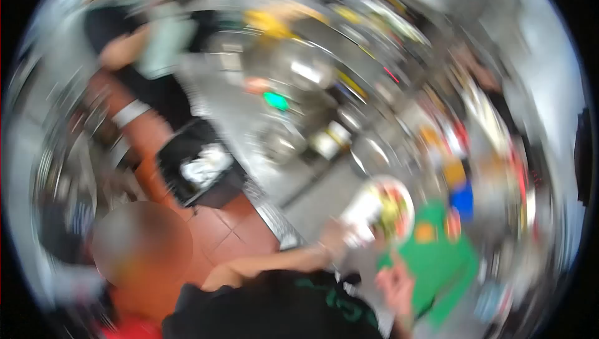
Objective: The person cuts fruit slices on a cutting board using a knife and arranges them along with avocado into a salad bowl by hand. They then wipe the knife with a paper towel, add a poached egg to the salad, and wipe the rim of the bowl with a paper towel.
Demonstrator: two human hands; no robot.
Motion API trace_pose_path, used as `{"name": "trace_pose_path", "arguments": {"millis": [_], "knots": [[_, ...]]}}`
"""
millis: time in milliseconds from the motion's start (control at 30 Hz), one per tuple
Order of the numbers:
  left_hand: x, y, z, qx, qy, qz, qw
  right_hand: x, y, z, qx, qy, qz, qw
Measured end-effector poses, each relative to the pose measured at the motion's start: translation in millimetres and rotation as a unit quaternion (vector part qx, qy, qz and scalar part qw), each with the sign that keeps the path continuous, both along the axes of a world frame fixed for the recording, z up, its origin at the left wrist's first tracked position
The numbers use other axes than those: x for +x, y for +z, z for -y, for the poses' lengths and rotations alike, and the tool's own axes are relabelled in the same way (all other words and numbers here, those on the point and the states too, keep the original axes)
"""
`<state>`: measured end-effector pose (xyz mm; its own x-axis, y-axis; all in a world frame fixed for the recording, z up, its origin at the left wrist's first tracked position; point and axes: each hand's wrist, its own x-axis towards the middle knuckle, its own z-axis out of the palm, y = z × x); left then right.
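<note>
Motion blur smears the whole view. My left hand (335,239) reaches in from the lower left and meets the near left side of a white plate (405,196). A bright white patch (359,219) lies between that hand and the food; whether it is cloth, paper or part of the plate I cannot tell. Green and red pieces of food (392,211) sit on the plate. Below the plate, my right hand (396,281) is beside a green board or mat (437,251). Its fingers look apart, with nothing visible in them.
A black bin (178,167) with white litter stands left of the steel counter (262,152). Bowls (309,70), containers and a blue item (462,200) crowd the counter. One person (165,39) stands at upper left, another (143,245) at lower left.
</note>
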<state>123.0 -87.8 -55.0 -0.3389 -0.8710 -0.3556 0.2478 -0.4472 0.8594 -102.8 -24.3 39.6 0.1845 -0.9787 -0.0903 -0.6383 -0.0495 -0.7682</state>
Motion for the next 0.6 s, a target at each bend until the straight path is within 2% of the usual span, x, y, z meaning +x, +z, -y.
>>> {"name": "trace_pose_path", "arguments": {"millis": [67, 100, 133, 167, 200, 233, 300, 333, 367, 400, 433, 467, 500, 533, 567, 600], "knots": [[12, 6, -5, 0.073, -0.006, -0.022, 0.997, -93, -52, -18, -0.141, -0.189, -0.088, 0.968], [12, 9, -7, 0.103, -0.009, -0.029, 0.994, -136, -48, -32, -0.023, -0.286, -0.286, 0.914], [7, 11, -11, 0.126, -0.016, -0.030, 0.991, -175, -61, -51, 0.004, -0.385, -0.275, 0.881], [1, 15, -20, 0.148, -0.021, -0.028, 0.988, -210, -78, -73, 0.000, -0.378, -0.394, 0.838], [-6, 18, -25, 0.163, -0.024, -0.024, 0.986, -223, -84, -86, -0.021, -0.424, -0.337, 0.840], [-13, 21, -34, 0.174, -0.020, -0.019, 0.984, -242, -102, -103, -0.015, -0.436, -0.335, 0.835], [-31, 25, -55, 0.193, -0.006, -0.006, 0.981, -258, -119, -96, -0.004, -0.423, -0.420, 0.803], [-36, 22, -58, 0.194, 0.016, 0.005, 0.981, -265, -121, -100, 0.048, -0.439, -0.376, 0.814], [-46, 18, -67, 0.202, 0.030, 0.015, 0.979, -235, -85, -90, 0.100, -0.444, -0.329, 0.827], [-56, 14, -75, 0.205, 0.046, 0.023, 0.977, -271, -130, -113, 0.017, -0.397, -0.374, 0.838], [-64, 11, -85, 0.206, 0.059, 0.031, 0.976, -263, -113, -113, 0.051, -0.376, -0.259, 0.888], [-73, 7, -97, 0.203, 0.068, 0.039, 0.976, -275, -143, -124, 0.024, -0.371, -0.242, 0.896], [-83, 3, -109, 0.202, 0.075, 0.048, 0.975, -265, -132, -124, -0.015, -0.320, -0.209, 0.924], [-94, -1, -119, 0.204, 0.083, 0.053, 0.974, -251, -122, -118, -0.004, -0.346, -0.164, 0.924], [-106, -7, -126, 0.203, 0.093, 0.057, 0.973, -258, -123, -118, 0.025, -0.324, -0.187, 0.927], [-118, -13, -133, 0.205, 0.106, 0.063, 0.971, -282, -163, -127, -0.070, -0.323, -0.103, 0.938]]}}
